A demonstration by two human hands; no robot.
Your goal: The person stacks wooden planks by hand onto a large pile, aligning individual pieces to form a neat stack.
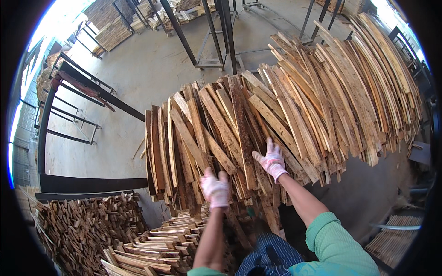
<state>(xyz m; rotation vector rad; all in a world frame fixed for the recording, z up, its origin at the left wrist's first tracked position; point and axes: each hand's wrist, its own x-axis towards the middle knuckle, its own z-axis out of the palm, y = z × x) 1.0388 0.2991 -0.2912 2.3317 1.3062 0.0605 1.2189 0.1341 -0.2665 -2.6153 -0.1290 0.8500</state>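
A long heap of rough wooden slats, some with dark bark on their faces, runs across in front of me. My right hand, in a pale pink and white glove, lies over the slats with thumb and fingers spread, beside a dark bark-covered slat. To its left, my left hand, gloved alike and slightly blurred, is at the near end of a lighter slat. Its fingers reach forward with the thumb apart, and I see no grip round any slat.
A black metal frame stands at the left. Below it sit a stack of dark short wood pieces and a pile of lighter slats. More metal racks and stacked timber stand on the concrete floor beyond.
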